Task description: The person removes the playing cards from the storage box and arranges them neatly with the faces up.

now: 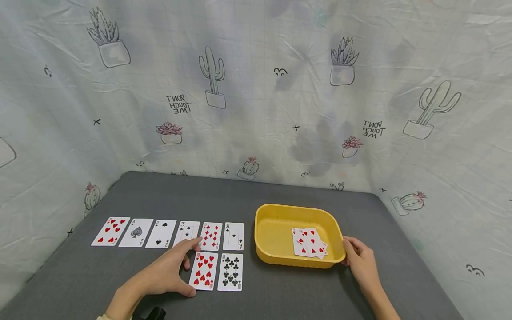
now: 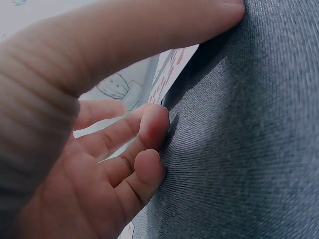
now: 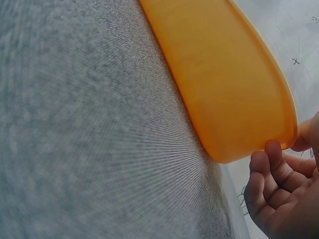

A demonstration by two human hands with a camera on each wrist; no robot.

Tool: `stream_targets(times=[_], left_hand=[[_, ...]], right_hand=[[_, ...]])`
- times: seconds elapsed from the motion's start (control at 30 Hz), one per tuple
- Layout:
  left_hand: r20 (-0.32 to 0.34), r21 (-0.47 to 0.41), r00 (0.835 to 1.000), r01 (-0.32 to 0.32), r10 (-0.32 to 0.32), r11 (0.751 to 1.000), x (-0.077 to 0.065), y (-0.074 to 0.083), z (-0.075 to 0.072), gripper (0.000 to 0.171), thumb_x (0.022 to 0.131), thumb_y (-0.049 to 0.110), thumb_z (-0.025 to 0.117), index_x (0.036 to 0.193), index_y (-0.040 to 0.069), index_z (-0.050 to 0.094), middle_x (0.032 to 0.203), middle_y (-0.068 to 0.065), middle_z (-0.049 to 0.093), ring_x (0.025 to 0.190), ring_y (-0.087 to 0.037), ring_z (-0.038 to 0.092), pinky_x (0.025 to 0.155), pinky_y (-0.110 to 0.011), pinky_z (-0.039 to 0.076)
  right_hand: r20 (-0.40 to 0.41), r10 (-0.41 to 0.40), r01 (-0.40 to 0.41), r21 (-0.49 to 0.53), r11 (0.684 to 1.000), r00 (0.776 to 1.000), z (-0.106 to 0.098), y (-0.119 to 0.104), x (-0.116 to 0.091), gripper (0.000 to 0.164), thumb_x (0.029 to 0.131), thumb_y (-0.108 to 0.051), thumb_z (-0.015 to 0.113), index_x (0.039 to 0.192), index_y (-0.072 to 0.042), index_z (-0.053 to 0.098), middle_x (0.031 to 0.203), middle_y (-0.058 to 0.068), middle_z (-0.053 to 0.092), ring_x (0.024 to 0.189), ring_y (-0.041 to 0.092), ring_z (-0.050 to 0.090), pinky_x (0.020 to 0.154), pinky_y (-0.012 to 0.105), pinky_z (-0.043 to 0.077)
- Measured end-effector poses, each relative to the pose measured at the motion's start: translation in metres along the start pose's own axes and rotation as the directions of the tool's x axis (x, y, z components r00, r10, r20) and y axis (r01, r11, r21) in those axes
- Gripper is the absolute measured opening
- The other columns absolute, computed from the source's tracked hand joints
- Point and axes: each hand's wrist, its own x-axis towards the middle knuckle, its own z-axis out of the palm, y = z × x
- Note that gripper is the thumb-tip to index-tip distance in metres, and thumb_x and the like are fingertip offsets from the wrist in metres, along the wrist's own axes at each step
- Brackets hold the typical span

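Note:
My left hand (image 1: 170, 271) spans the left edge of the ten of hearts (image 1: 204, 272), holding it between thumb and fingers. In the left wrist view this card (image 2: 174, 72) looks tilted, with shadow under its near edge. Beside it lies the ten of clubs (image 1: 230, 272). My right hand (image 1: 363, 262) grips the right wall of a yellow plastic tray (image 1: 276, 258). The thumb is at the rim, and fingertips (image 3: 273, 149) touch the outside in the right wrist view. Heart cards (image 1: 304, 243) overlap inside the tray.
Behind my left hand runs a row of face-up cards, from a red heart card (image 1: 110, 231) and ace of spades (image 1: 136, 232) to the nine of diamonds (image 1: 210, 236) and ace of clubs (image 1: 233, 236). A patterned cloth (image 1: 256, 89) hangs behind the grey table (image 1: 200, 191).

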Motion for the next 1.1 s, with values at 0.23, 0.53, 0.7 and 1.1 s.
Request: stream_targets(times=[0.23,0.53,0.7,1.1], left_hand=[[-0.006,0.029,1.0,-0.002,0.002,1.0,-0.0001,-0.0029,0.0014,0.115,0.058,0.033,0.095,0.149,0.001,0.033,0.119,-0.005,0.044,0.081,-0.013,0.05,0.07,-0.026,0.041],[-0.01,0.054,1.0,0.027,-0.027,0.998,-0.001,-0.0026,0.0017,0.114,0.058,0.035,0.095,0.149,0.003,0.034,0.118,-0.004,0.045,0.081,-0.012,0.05,0.07,-0.026,0.04],[-0.012,0.067,0.999,0.035,-0.035,0.997,-0.0005,-0.001,0.0009,0.11,0.06,0.038,0.094,0.148,0.004,0.036,0.11,-0.002,0.048,0.083,-0.011,0.05,0.074,-0.026,0.038],[-0.037,0.088,0.999,-0.017,0.02,0.996,-0.0012,-0.0013,0.0016,0.095,0.065,0.042,0.091,0.14,0.004,0.048,0.123,-0.007,0.048,0.083,-0.009,0.052,0.076,-0.027,0.041]], right_hand=[[-0.007,0.011,-0.011,-0.006,1.0,1.0,0.0006,0.0015,0.0008,0.036,0.105,-0.024,0.05,0.124,0.004,0.062,0.082,0.015,0.063,0.066,0.02,0.058,0.059,0.029,0.051],[0.011,0.002,-0.002,0.018,1.0,1.0,0.0,0.0043,0.0009,0.039,0.105,-0.025,0.05,0.126,0.006,0.06,0.082,0.014,0.063,0.066,0.019,0.058,0.059,0.03,0.051],[0.005,0.009,-0.009,0.02,1.0,1.0,0.0007,0.0031,0.0003,0.037,0.105,-0.024,0.05,0.125,0.005,0.061,0.081,0.014,0.064,0.066,0.019,0.058,0.059,0.03,0.051],[0.0,0.017,-0.017,0.021,1.0,1.0,0.0012,0.0007,-0.0015,0.036,0.105,-0.022,0.05,0.126,0.006,0.06,0.083,0.015,0.064,0.066,0.022,0.059,0.059,0.029,0.051]])
